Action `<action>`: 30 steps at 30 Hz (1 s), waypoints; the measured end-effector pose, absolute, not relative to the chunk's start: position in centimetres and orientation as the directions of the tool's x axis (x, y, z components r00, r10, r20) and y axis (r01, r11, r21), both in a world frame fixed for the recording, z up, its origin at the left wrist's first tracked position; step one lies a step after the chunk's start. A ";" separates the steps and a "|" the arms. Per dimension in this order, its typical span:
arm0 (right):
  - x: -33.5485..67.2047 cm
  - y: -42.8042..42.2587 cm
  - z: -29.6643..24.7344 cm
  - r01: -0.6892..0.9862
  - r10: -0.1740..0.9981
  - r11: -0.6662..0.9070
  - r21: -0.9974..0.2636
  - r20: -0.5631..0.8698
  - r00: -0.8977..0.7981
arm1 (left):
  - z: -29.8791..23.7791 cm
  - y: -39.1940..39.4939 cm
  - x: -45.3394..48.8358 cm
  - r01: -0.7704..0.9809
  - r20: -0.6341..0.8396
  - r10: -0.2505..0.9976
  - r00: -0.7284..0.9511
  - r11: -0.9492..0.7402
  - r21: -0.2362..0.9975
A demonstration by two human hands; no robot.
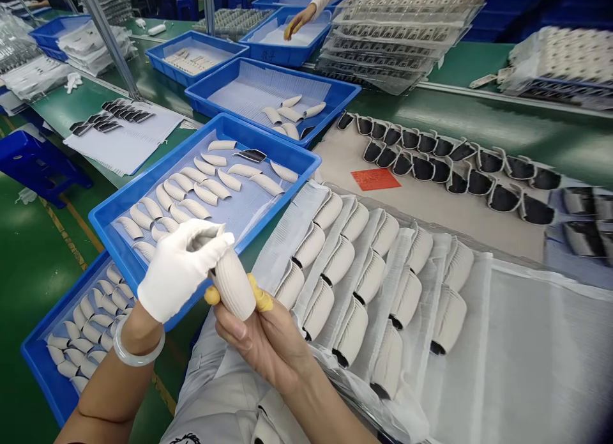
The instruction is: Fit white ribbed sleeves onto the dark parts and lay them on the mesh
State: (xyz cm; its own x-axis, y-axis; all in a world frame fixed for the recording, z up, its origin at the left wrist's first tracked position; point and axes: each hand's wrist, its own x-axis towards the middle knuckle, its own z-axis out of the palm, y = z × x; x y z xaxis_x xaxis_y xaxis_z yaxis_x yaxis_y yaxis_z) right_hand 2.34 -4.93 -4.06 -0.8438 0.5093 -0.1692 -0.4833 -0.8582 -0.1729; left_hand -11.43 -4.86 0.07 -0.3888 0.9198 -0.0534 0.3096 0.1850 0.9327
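Your gloved left hand [179, 271] pinches the top of a ribbed white curved piece [233, 284] while your bare right hand [261, 345], in yellow finger cots [258, 297], cradles it from below, just past the near corner of a blue tray [275, 144], beside rows of similar pieces [349, 265] on white mesh sheeting [527, 342].
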 end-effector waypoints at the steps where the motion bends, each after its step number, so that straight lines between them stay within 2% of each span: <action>1: 2.3 -5.1 -4.1 -0.471 0.482 -0.876 -0.104 -0.153 -0.863 | 0.1 -4.8 -11.4 0.300 -0.062 0.905 -0.422 0.204 0.932; 4: 2.1 -5.4 -4.1 -0.437 0.428 -0.898 0.056 -0.123 -0.895 | 0.2 -4.7 -11.4 0.309 -0.085 0.882 -0.464 0.251 0.917; 7: 2.0 -5.6 -4.0 -0.431 0.418 -0.892 0.136 -0.119 -0.901 | 0.3 -4.6 -11.4 0.328 -0.111 0.875 -0.470 0.291 0.899; 10: 1.9 -5.5 -3.8 -0.437 0.420 -0.884 0.164 -0.129 -0.898 | 0.4 -4.5 -11.5 0.346 -0.110 0.877 -0.468 0.297 0.890; 13: 1.9 -5.6 -3.8 -0.439 0.416 -0.888 0.138 -0.164 -0.894 | 0.4 -4.4 -11.6 0.328 -0.106 0.882 -0.459 0.280 0.902; 15: 1.9 -5.6 -4.0 -0.450 0.433 -0.891 0.060 -0.184 -0.882 | 0.5 -4.5 -11.7 0.284 -0.109 0.894 -0.434 0.251 0.925; 22: 2.4 -5.6 -3.5 -0.519 0.638 -0.759 -0.393 -0.291 -0.713 | 0.1 -4.8 -12.3 0.191 -0.021 0.935 -0.353 0.095 0.977; 30: 2.9 -5.2 -3.3 -0.421 0.732 -0.632 -0.651 -0.321 -0.601 | -0.3 -5.0 -12.4 0.159 -0.010 0.940 -0.342 0.068 0.985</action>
State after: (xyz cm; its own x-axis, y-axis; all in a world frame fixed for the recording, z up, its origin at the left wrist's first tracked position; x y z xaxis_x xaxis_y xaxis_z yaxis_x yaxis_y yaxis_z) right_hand 2.94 -5.22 -3.26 -0.6010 0.7318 -0.3213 -0.4213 -0.6317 -0.6507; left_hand -12.36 -4.98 -0.31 -0.3423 0.9395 -0.0096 0.1585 0.0678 0.9850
